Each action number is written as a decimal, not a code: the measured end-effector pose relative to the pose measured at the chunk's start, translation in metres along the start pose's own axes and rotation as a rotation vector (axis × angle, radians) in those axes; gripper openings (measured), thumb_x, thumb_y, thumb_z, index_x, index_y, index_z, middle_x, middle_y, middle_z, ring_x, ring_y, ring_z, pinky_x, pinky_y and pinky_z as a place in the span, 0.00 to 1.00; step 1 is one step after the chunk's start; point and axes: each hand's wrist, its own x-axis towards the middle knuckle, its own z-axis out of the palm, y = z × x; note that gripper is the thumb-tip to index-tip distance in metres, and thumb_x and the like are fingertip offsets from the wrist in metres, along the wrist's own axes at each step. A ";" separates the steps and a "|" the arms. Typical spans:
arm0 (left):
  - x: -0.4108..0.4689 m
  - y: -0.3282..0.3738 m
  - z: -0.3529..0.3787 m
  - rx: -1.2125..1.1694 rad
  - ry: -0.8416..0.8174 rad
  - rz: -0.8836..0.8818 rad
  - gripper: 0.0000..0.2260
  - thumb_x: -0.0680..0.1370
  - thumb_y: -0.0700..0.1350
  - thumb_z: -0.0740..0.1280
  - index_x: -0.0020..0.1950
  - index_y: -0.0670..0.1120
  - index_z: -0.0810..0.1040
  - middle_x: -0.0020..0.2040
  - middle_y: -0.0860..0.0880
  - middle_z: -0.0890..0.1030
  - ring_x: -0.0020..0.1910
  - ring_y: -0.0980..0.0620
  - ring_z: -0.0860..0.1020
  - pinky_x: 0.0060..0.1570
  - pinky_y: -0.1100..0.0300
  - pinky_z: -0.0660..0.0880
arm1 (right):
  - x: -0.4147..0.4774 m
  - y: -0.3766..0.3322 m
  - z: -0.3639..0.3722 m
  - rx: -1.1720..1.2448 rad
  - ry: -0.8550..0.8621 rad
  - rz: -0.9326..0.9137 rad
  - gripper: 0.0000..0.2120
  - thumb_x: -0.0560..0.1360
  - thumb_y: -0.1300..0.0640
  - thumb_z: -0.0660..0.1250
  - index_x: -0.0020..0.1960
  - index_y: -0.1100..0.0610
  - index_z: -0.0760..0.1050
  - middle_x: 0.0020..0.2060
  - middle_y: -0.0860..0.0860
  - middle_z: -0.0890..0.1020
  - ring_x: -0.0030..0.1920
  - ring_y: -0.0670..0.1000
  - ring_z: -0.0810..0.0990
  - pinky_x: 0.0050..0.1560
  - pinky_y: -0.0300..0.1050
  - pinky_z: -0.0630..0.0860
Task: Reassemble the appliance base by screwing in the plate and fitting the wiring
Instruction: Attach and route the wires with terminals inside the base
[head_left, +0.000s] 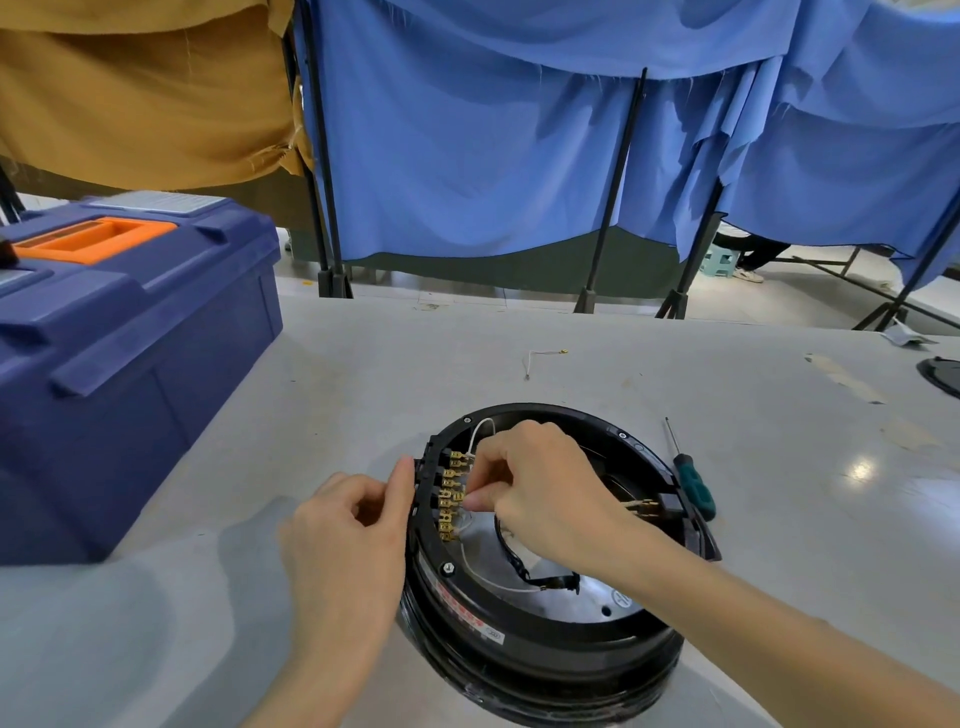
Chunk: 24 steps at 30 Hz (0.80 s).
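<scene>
Wiring looks part done: right hand (540, 483), grip tight, pinches a white wire (478, 428) at the base (545, 660) terminals (449, 493); left hand (348, 525) steadies the rim, grip unclear. The screwdriver (693, 483) lies idle.

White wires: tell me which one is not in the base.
The short white wire lying loose on the table, beyond the appliance base; the others run inside the base.
</scene>
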 end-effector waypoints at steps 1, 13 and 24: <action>-0.001 0.000 0.001 -0.006 0.003 -0.003 0.18 0.74 0.51 0.71 0.26 0.47 0.77 0.26 0.49 0.76 0.28 0.49 0.75 0.33 0.53 0.71 | 0.001 -0.002 0.001 -0.003 -0.003 0.003 0.05 0.72 0.61 0.73 0.39 0.54 0.82 0.29 0.40 0.76 0.32 0.39 0.75 0.42 0.41 0.74; -0.002 -0.007 0.004 -0.009 0.007 0.049 0.18 0.74 0.46 0.73 0.26 0.44 0.74 0.26 0.49 0.73 0.27 0.51 0.71 0.31 0.56 0.66 | 0.001 -0.004 0.005 0.015 -0.004 0.040 0.10 0.73 0.62 0.72 0.36 0.53 0.75 0.31 0.42 0.75 0.35 0.42 0.73 0.42 0.43 0.71; -0.003 -0.009 0.005 -0.015 0.008 0.073 0.19 0.74 0.45 0.73 0.25 0.45 0.72 0.25 0.49 0.71 0.28 0.53 0.69 0.30 0.59 0.63 | 0.001 -0.004 0.004 0.067 -0.018 0.063 0.11 0.73 0.63 0.72 0.35 0.52 0.75 0.29 0.41 0.75 0.33 0.39 0.72 0.41 0.41 0.69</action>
